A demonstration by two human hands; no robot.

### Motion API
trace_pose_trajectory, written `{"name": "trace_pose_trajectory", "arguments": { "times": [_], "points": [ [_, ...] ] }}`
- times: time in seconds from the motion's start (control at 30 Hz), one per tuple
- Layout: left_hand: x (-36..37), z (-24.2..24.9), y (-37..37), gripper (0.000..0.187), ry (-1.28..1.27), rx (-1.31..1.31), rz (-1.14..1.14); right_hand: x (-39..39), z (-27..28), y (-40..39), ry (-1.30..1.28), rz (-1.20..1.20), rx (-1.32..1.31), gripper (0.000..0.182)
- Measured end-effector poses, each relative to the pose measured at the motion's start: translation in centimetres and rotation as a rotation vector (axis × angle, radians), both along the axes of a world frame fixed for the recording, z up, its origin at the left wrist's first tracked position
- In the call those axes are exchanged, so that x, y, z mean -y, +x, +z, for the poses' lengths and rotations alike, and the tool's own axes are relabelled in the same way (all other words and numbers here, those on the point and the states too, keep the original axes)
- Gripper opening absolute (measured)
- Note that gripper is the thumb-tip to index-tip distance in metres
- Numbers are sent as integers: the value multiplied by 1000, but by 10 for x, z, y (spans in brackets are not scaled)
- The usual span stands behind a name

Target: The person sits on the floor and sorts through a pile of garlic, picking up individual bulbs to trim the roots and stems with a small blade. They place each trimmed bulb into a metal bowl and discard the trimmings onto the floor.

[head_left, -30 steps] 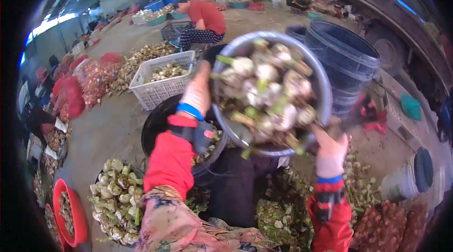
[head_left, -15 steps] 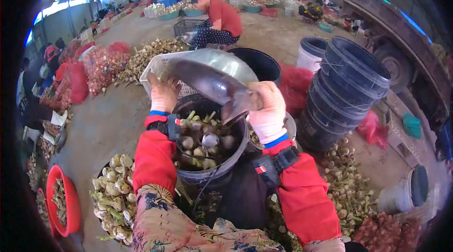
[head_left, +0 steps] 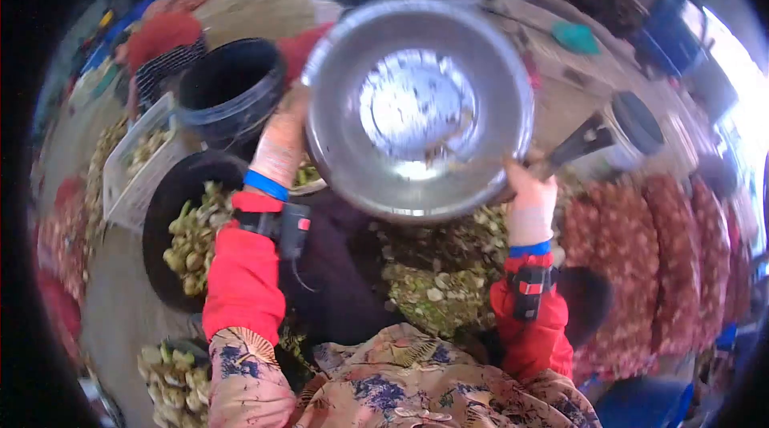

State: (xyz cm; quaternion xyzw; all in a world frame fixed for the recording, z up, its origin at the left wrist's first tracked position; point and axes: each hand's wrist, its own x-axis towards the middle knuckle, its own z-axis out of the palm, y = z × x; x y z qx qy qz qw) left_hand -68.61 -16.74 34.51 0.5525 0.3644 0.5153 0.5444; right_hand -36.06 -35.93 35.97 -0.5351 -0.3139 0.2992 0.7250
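A round metal basin is held up with its inside facing me, with only small dark bits on its bottom. My left hand, in a pale glove, grips its left rim. At the lower right rim, my right hand is closed on the edge; a dark blade-like tool sticks out beside that hand. Left of my left sleeve stands a black bucket with garlic bulbs in it. Cut stems and pieces lie below the basin.
An empty black bucket and a white crate stand at upper left, near a person in red. Filled red mesh sacks lie at right, below a white bucket. More garlic is at lower left.
The view has turned to the right. The basin, earlier tilted over the garlic bucket, now faces me with its inside showing, away from that bucket. Both hands still hold it.
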Motion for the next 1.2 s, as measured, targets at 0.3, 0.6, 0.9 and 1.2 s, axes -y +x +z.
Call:
{"name": "trace_pose_trajectory", "arguments": {
  "times": [0.3,0.6,0.9,1.2],
  "points": [
    [14,-317,117,61,248,-1393,-619,169,-281,35,-965,38,-35,44],
    [115,-239,297,46,267,-1232,-383,167,-161,98,-362,-579,-658,29],
    [159,-284,514,52,980,-1692,-1137,153,-190,122,-317,-548,-784,32],
    [174,-284,480,40,439,-1505,-1194,161,-228,121,-293,-592,-674,32]
  ]
}}
